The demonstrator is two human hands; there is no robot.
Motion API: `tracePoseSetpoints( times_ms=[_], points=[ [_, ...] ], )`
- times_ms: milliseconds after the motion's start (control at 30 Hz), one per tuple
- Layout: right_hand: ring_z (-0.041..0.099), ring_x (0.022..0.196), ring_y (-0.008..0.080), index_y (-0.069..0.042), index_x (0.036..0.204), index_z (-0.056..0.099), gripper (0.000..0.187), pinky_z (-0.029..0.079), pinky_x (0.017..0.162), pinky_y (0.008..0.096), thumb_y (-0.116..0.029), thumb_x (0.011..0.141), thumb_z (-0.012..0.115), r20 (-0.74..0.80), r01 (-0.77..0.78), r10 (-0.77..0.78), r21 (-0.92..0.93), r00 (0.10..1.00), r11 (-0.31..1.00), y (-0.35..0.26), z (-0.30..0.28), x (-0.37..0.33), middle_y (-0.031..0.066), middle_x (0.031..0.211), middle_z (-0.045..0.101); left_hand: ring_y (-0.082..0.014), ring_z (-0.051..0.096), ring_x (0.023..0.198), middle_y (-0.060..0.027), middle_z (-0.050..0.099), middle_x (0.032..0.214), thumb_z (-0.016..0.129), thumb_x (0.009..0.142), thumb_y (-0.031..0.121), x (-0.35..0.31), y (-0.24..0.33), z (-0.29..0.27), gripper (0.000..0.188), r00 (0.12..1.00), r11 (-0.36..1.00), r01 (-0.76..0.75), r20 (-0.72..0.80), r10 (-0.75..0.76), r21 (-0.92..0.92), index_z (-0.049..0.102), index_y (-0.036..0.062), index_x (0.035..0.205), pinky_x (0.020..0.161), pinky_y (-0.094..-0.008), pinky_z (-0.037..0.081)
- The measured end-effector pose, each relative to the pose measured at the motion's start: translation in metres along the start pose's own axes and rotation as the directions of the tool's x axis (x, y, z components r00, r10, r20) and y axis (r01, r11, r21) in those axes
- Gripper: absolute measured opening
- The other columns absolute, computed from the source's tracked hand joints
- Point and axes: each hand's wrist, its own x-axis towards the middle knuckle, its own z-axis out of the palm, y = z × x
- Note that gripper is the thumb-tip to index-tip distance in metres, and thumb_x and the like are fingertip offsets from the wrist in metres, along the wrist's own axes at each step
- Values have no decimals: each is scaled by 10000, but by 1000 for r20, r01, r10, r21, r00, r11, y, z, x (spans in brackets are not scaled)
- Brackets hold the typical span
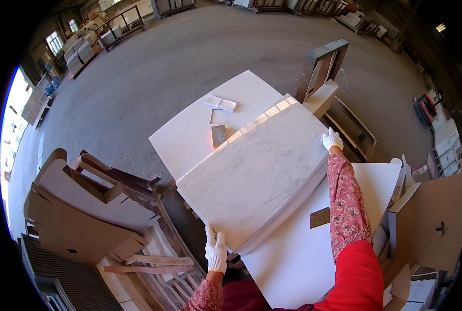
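A polished white marble slab [257, 173] with soft grey veining lies at a slant in front of me, apparently on top of a stack of similar slabs. My left hand [216, 251], in a white knit glove, is at its near left corner, thumb and fingers about the edge. At the right-hand corner my right hand [333, 139], gloved the same way, has its fingers curled over the edge. Beyond the slab, a small grey-brown block [219, 136] and a white packet [220, 103] rest on a white sheet [184, 142].
Another white sheet [293, 267] lies close to me, bearing a brownish square [320, 217]. A metal frame [321, 67] stands at the far right. Cardboard [68, 215] and wooden strips [148, 268] are at left; an opened carton [430, 220] stands at right.
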Motion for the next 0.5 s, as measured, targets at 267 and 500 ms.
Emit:
tracePoseSetpoints(
  times_ms=[267, 500],
  points=[
    [603, 1212, 341, -113, 1225, 646, 454, 515, 962, 475, -436, 920, 549, -32, -163, 163, 22, 986, 986, -13, -19, -18, 128, 1307, 610, -262, 560, 1163, -163, 554, 1399, 487, 968, 265, 12, -1, -9, 674, 999, 1000, -12, -40, 13, 20, 249, 88, 1572, 1011, -343, 411],
    [659, 1100, 324, -114, 1196, 672, 577, 511, 913, 480, -586, 891, 539, 324, -233, 186, 111, 927, 966, -37, -58, -75, 130, 1203, 692, -201, 617, 989, -135, 622, 1206, 566, 966, 335, 57, -25, -39, 822, 993, 975, 82, -63, -96, -206, 117, 62, 1598, 815, -330, 531]
  ],
)
